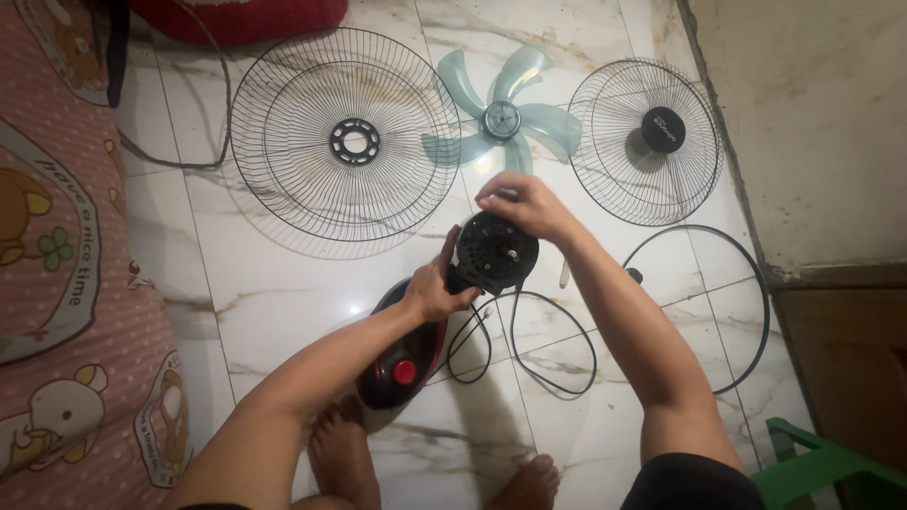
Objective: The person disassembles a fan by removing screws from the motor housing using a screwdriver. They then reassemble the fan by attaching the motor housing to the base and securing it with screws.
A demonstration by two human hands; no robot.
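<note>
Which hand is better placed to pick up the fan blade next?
Probably the right hand: it rests atop the motor head, just below the pale blue fan blade. The left hand grips the motor's side, steadying it, farther away.

Your way blocked at twelve by blade point(505, 118), grilles point(345, 142) at eleven and one point(647, 142), cable point(529, 349) (looped) at six, bare tile point(274, 293) at nine.

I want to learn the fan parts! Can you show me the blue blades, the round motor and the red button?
Blue blades point(501, 121), head view: on the round hub in the middle.
Round motor point(493, 251), head view: on its black front face.
Red button point(404, 371), head view: on the button's top.
</note>
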